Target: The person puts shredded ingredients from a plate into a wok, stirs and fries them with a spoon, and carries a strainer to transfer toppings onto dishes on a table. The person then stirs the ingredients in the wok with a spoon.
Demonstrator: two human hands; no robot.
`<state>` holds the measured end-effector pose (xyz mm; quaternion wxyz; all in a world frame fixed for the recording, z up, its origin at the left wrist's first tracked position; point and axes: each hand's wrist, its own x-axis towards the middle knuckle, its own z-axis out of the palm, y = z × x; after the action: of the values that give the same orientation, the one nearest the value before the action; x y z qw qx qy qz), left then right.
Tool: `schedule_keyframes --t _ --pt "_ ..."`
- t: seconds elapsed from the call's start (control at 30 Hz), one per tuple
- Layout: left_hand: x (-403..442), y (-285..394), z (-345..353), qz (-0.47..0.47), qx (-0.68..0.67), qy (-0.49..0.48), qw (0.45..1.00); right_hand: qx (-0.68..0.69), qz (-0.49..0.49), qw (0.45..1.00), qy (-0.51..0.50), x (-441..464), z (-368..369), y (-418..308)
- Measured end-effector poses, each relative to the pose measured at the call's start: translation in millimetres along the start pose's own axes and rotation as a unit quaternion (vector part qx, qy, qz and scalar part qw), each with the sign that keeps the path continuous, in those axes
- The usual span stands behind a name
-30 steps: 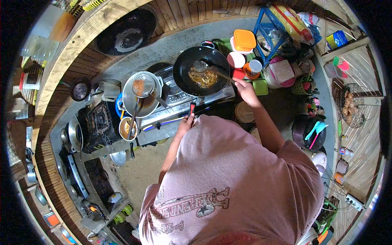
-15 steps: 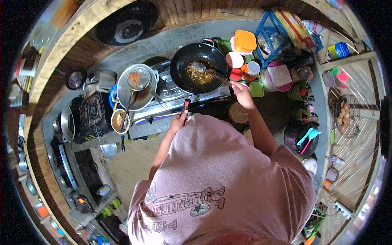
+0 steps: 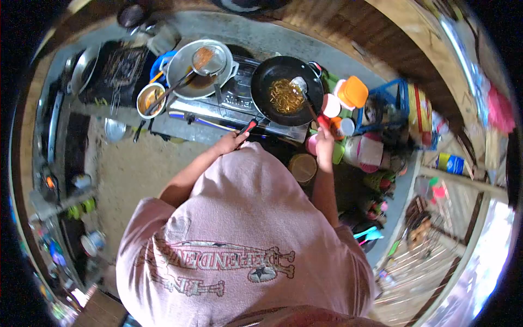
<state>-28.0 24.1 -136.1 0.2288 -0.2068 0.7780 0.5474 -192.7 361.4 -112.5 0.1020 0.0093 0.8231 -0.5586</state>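
Note:
A black wok (image 3: 264, 98) sits on the silver gas stove (image 3: 231, 111), with browned shredded food (image 3: 286, 97) in oil inside. My left hand (image 3: 233, 141) is closed round the wok's red and black handle (image 3: 249, 127). On the wok's right side, my right hand (image 3: 324, 137) grips the shaft of a ladle (image 3: 298, 83), whose metal head rests by the food's upper right edge. Left of the wok, a strainer (image 3: 209, 60) with orange-brown bits lies over a large metal pot (image 3: 188, 52) of brown liquid.
A small pot (image 3: 146, 103) with a utensil across it stands at the left. Orange-lidded tubs (image 3: 354, 91), jars and a blue rack (image 3: 395, 90) are right of the wok. A round lidded container (image 3: 303, 167) sits below the stove. A sooty grill (image 3: 124, 71) is at the far left.
The view has swung round, so the stove appears tilted the other way. The ladle head has shifted from amid the food to its upper right edge. Both hands keep their holds.

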Motion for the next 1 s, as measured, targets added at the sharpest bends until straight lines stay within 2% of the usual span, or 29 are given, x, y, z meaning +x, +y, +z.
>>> schedule_keyframes --t 0.03,0.07,0.1,0.17,0.23,0.3,0.33,0.4,0.43,0.5,0.57,0.63,0.7,0.77,0.83,0.9,1.0 --pt "-5.0 3.6 2.6 0.007 0.009 -0.005 1.0 0.052 0.008 0.999 -0.014 -0.5 2.9 0.1" --pt "-11.6 8.3 1.7 -0.008 -0.013 0.002 1.0 0.067 0.06 0.995 -0.034 -0.5 -0.6 -0.8" --pt "-15.7 11.6 1.5 -0.009 -0.029 0.013 0.999 0.057 0.01 0.998 -0.02 11.9 -0.4 23.8" --pt "-18.9 16.0 -0.7 0.007 -0.061 -0.015 0.998 0.081 0.055 0.995 -0.012 10.1 -5.5 4.2" --pt "-12.7 6.9 4.0 0.009 -0.062 -0.009 0.998 0.008 -0.052 0.998 0.015 20.3 -10.1 0.4" --pt "-10.8 0.6 5.9 0.021 -0.057 -0.006 0.998 -0.127 -0.15 0.98 0.035 26.4 -17.7 -11.5" --pt "-9.1 -0.8 7.0 0.021 -0.061 0.0 0.998 -0.129 -0.156 0.979 0.03 31.4 -18.1 -20.2" --pt "-7.1 -3.8 7.4 0.018 -0.089 -0.029 0.995 -0.227 -0.062 0.972 0.017 39.4 -17.2 -32.7" --pt "-7.0 -5.2 8.2 0.016 -0.092 -0.026 0.995 -0.228 -0.064 0.971 0.013 41.3 -13.1 -35.3" --pt "-6.3 -6.2 8.8 0.027 -0.108 -0.032 0.993 -0.222 -0.168 0.96 -0.018 47.1 -0.8 -40.5" --pt "-7.1 -6.1 8.3 0.024 -0.107 -0.028 0.994 -0.239 -0.153 0.959 -0.029 34.7 10.3 -66.7" --pt "-6.4 -5.1 7.2 0.024 -0.099 -0.03 0.994 -0.277 -0.153 0.943 -0.102 21.9 12.6 -91.1" --pt "-5.1 -6.8 5.9 0.027 -0.084 -0.026 0.996 -0.319 -0.152 0.928 -0.121 14.8 5.8 -103.5" --pt "-4.5 -7.3 2.8 0.029 -0.068 -0.022 0.997 -0.295 -0.252 0.909 -0.152 9.1 -9.3 -108.7" --pt "-8.0 -3.4 2.8 0.029 -0.071 -0.019 0.997 -0.282 -0.264 0.909 -0.157 -4.5 -25.5 -128.5" --pt "-7.9 -1.4 2.3 0.025 -0.067 -0.026 0.997 -0.342 -0.207 0.902 -0.162 -19.3 -47.4 -149.8" --pt "-0.7 -12.1 6.1 0.025 -0.08 -0.019 0.996 -0.378 -0.239 0.873 -0.196 -27.2 -75.5 -154.2"
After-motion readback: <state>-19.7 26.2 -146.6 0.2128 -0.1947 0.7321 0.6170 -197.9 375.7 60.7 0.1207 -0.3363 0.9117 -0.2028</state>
